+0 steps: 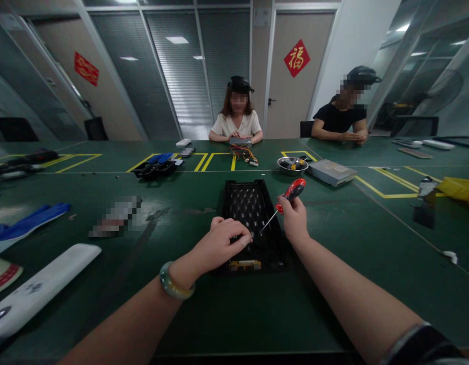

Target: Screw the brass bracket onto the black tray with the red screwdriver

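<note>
While the right hand [293,219] grips a red-handled screwdriver [291,191], the left hand [223,244] curls over a black plastic crate [253,203].
The screwdriver's tip angles down just beside the left hand, which may hold something unseen; the crate's long axis runs straight ahead on the green surface [352,230].

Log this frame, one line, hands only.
left hand: over black crate | right hand: holding screwdriver
</note>
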The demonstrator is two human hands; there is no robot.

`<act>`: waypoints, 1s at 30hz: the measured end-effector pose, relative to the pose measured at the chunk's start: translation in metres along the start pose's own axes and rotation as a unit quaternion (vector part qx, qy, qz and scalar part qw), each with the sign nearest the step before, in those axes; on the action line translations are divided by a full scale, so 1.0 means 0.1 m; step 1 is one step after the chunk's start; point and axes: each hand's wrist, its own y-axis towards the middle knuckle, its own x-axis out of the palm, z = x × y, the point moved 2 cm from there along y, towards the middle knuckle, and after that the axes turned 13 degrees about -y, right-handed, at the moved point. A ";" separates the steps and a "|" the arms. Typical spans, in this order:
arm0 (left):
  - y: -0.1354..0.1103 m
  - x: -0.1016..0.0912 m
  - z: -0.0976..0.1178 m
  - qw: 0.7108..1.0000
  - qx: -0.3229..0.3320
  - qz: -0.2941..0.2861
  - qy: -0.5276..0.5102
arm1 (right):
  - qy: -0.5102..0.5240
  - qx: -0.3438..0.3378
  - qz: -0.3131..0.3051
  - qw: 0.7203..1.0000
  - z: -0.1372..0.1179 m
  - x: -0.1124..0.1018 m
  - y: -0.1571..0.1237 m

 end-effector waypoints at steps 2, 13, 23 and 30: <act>0.00 0.01 -0.01 1.000 -0.002 0.002 -0.009 | -0.006 -0.001 -0.001 1.000 0.01 0.00 0.01; 0.02 0.06 -0.02 0.998 -0.052 -0.013 -0.028 | -0.011 -0.006 -0.003 1.000 0.00 0.01 0.00; 0.07 0.15 0.04 0.994 -0.096 -0.038 0.023 | -0.021 -0.008 -0.009 1.000 -0.01 0.01 -0.01; 0.08 0.15 0.05 0.994 -0.086 -0.057 0.028 | -0.026 0.000 -0.009 1.000 -0.01 0.01 -0.01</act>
